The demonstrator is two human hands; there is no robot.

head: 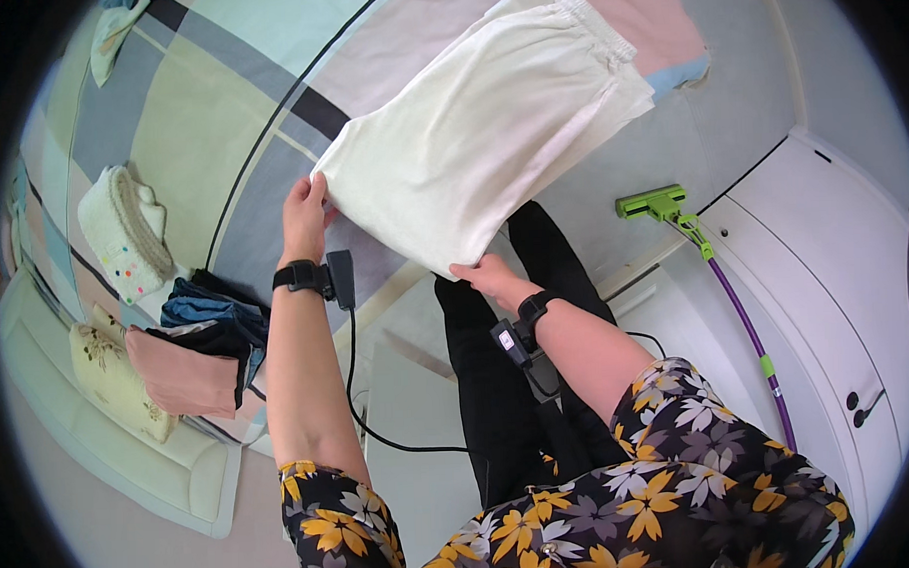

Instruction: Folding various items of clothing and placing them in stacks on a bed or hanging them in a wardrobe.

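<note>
A white cloth garment with a gathered elastic band (472, 133) stretches out before me, its far end over the bed. My left hand (307, 206) pinches its near left corner between thumb and fingers. At the near right corner, my right hand (492, 277) grips the edge. The garment is spread fairly flat, with soft creases, and the elastic band is at the far right end. Its far portion lies over the patterned bedspread (223, 104), while the near edge hangs above the floor and my black-trousered legs (480, 381).
Folded clothes (187, 361) and a fluffy white item with coloured dots (126, 235) lie on the bed at left, near a floral pillow (116, 371) and padded headboard (145, 460). A green-headed mop (737, 304) leans by white cabinet doors (822, 271). Cables run from both wrist straps.
</note>
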